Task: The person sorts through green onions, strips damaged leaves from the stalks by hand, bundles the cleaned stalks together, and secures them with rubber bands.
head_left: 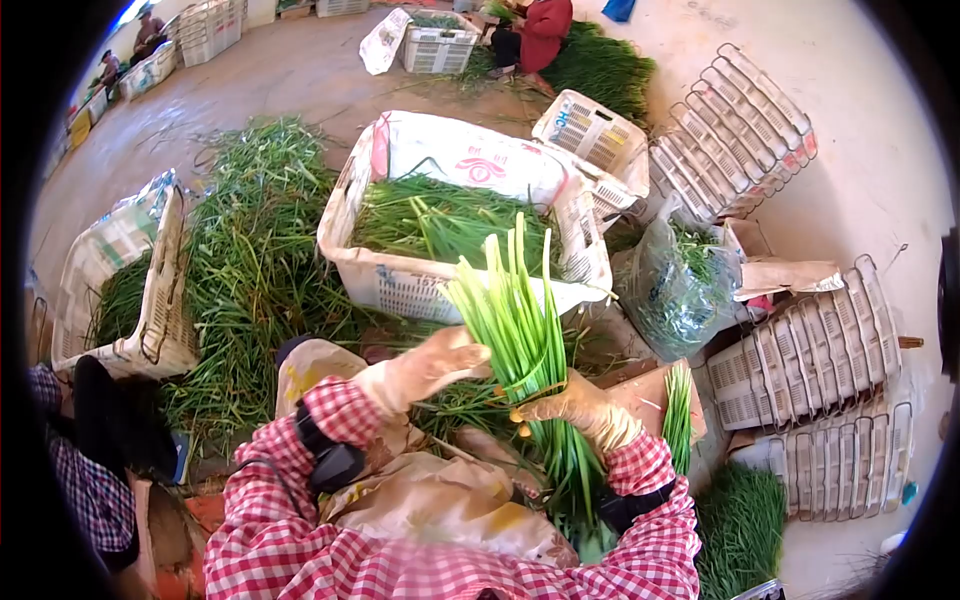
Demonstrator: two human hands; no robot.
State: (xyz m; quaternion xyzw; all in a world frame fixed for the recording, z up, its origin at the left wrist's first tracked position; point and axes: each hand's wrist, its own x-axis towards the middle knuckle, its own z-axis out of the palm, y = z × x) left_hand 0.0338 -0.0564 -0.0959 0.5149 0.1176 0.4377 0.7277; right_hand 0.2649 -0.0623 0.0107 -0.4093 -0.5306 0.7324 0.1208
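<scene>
A bundle of long green stalks (pixel 515 330), pale at the upper ends, stands tilted in front of my body. My right hand (pixel 580 408), in a stained glove, is wrapped round the bundle's lower middle. Just left of the bundle is my left hand (pixel 430 368), also gloved, its fingers pressed together near the stalks; whether they pinch anything is too small to tell. Beyond the bundle, a large white crate (pixel 400 280) with a sack lining holds more green stalks. A smaller bunch (pixel 677 418) lies on a board to the right of my right hand.
Loose greens (pixel 260 240) are heaped at the left beside another crate (pixel 165 290). Stacked crates (pixel 810 350) and a clear plastic bag (pixel 675 285) of greens stand at the right. A co-worker (pixel 540 35) sits at the top; another's checked sleeve (pixel 95 490) shows at lower left.
</scene>
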